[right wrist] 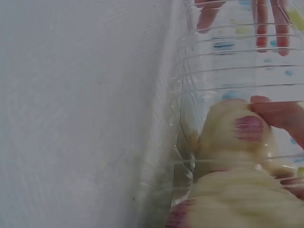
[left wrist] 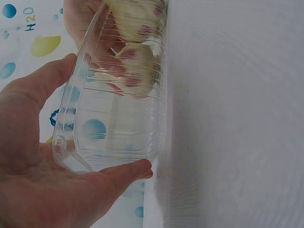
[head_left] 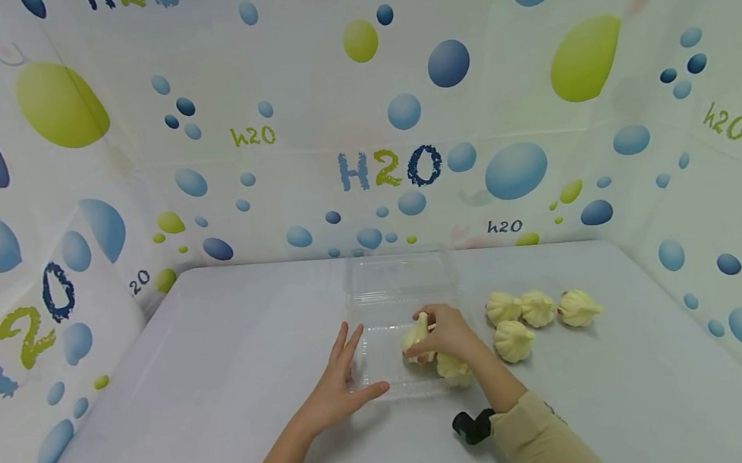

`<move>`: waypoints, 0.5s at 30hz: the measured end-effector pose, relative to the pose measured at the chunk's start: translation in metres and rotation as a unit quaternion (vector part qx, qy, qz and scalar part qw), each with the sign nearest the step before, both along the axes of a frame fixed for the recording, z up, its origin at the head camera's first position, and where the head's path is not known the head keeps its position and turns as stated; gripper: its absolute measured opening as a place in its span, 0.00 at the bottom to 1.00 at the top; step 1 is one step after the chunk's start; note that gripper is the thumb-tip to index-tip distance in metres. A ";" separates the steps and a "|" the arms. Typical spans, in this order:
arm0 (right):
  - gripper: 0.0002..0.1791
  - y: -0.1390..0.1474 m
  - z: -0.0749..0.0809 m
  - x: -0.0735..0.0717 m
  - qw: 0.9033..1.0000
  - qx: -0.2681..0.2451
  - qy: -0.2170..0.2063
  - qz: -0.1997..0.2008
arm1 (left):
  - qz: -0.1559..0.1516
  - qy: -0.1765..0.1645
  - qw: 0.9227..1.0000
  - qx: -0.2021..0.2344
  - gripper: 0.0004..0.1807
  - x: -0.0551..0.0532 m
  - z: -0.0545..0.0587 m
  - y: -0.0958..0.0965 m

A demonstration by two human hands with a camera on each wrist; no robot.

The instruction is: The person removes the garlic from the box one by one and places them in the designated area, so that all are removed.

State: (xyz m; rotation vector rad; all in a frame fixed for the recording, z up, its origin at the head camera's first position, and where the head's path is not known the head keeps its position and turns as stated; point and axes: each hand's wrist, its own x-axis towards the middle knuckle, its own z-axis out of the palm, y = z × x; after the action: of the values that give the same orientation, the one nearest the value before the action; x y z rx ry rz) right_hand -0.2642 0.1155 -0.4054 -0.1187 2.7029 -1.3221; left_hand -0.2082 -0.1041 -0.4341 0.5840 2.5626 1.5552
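Note:
A clear plastic clamshell box (head_left: 380,360) lies on the table with its lid (head_left: 400,278) folded back. Inside the box, at its right part, my right hand (head_left: 452,329) grips a pale yellow garlic bulb (head_left: 415,339), thumb and fingers around it. Another garlic bulb (head_left: 454,369) sits beside it, partly hidden by the right wrist. Both show purple patches through the wall in the right wrist view. My left hand (head_left: 336,392) is at the box's left end, its fingers spread and fairly straight, with the thumb along the near side; it holds no bulb.
Several more garlic bulbs (head_left: 514,340) stand in a loose group on the white table (head_left: 222,371) right of the box. A patterned curtain (head_left: 305,132) rises behind the table and at both sides. Black wrist devices (head_left: 472,428) show below both hands.

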 end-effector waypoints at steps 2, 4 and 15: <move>0.33 0.001 0.000 0.000 1.000 0.003 -0.002 0.002 | -0.001 -0.002 1.000 0.002 0.51 0.000 0.000 0.000; 0.31 0.001 0.001 0.001 1.000 0.007 0.002 0.004 | -0.002 -0.003 1.000 0.002 0.51 0.000 0.000 0.000; 0.27 0.004 0.001 0.004 1.000 -0.008 0.027 -0.014 | -0.003 0.003 1.000 0.003 0.51 0.000 0.001 0.000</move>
State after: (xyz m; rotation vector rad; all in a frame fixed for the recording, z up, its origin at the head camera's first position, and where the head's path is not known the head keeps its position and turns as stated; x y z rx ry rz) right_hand -0.2600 0.1196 -0.4048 -0.1205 2.7480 -1.3688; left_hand -0.2079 -0.1043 -0.4333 0.5968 2.5602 1.5615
